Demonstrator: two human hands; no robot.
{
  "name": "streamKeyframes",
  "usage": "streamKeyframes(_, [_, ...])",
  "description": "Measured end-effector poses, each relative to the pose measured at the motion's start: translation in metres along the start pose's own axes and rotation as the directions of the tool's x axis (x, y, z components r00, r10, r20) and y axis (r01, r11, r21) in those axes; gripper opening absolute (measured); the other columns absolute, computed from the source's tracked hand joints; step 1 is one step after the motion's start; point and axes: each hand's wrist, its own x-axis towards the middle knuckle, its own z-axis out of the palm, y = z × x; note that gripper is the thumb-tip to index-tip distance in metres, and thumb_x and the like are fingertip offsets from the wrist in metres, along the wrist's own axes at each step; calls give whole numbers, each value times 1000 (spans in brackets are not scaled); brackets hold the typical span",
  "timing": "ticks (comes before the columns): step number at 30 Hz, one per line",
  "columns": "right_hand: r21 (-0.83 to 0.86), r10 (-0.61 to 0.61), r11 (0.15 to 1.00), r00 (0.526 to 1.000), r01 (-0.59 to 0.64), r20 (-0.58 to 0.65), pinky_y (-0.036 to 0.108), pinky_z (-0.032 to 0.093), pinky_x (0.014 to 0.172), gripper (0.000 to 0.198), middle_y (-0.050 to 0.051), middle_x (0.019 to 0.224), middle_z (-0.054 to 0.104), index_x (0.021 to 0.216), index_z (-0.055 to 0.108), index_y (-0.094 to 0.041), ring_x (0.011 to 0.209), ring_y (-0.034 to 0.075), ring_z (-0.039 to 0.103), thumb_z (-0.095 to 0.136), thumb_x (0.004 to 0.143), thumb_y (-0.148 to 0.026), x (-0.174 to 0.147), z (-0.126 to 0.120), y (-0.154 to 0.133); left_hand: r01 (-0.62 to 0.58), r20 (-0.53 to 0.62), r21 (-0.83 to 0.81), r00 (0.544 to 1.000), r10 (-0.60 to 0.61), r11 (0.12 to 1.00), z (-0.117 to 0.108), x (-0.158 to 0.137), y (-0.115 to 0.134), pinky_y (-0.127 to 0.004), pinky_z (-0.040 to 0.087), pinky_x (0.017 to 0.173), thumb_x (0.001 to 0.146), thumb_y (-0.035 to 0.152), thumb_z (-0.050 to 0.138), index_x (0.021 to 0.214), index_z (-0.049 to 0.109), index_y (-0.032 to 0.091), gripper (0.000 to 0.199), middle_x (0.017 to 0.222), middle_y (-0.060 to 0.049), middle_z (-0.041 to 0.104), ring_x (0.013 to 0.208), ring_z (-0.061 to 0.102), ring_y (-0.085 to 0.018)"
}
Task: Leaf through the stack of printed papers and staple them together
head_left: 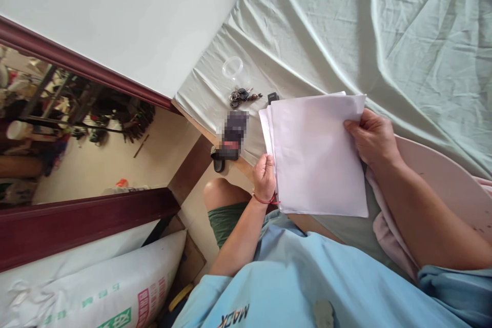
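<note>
Several sheets of white paper (319, 159) make a loose stack in front of my chest, their edges not fully lined up. My left hand (264, 178) grips the stack's left edge, with a red cord around the wrist. At the upper right edge my right hand (374, 136) pinches the paper between thumb and fingers. Just behind the stack, a small black object (272, 97) is partly covered by the paper. What the sheets' undersides carry is hidden.
A pale green sheet (319, 36) covers the bed. On it lie a clear plastic cup (232, 67), a key bunch (241, 96) and a blurred-out dark item (233, 133). A pink board (434, 184) is at right. White sacks (115, 287) stand beside the doorway at lower left.
</note>
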Motion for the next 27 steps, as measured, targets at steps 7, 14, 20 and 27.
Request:
streamKeyframes(7, [-17, -27, 999, 1000, 28, 13, 27, 47, 60, 6, -3, 71, 63, 83, 69, -25, 68, 15, 57, 71, 80, -29, 3, -2, 8, -2, 4, -34, 1000, 2, 999, 1, 0, -2, -28, 34, 61, 102, 57, 47, 72, 49, 21, 48, 64, 3, 43, 61, 41, -13])
streamKeyframes(14, [-15, -40, 999, 999, 40, 8, 27, 48, 63, 11, -3, 76, 65, 90, 70, -21, 67, 13, 56, 70, 81, -28, 3, -2, 10, 0, -4, 4, 1000, 0, 1000, 0, 0, -5, -29, 34, 61, 103, 56, 47, 74, 51, 21, 46, 64, 2, 46, 62, 43, -14])
streamKeyframes(20, [-131, -133, 985, 981, 114, -141, 25, 44, 67, 19, -2, 79, 65, 99, 67, -20, 69, 12, 55, 70, 85, -31, 1, -1, 6, 24, -25, -4, 999, -24, 1000, 1, 3, -7, -28, 36, 64, 100, 61, 47, 75, 54, 21, 48, 66, 2, 49, 64, 45, -14])
streamKeyframes(27, [-68, -178, 983, 969, 168, -170, 23, 35, 61, 18, -4, 75, 59, 91, 69, -17, 64, 8, 45, 72, 85, -34, -3, 1, -4, 75, 42, -164, 997, -69, 984, -2, 3, -3, -27, 34, 61, 99, 59, 54, 74, 55, 19, 47, 65, 3, 44, 62, 40, -13])
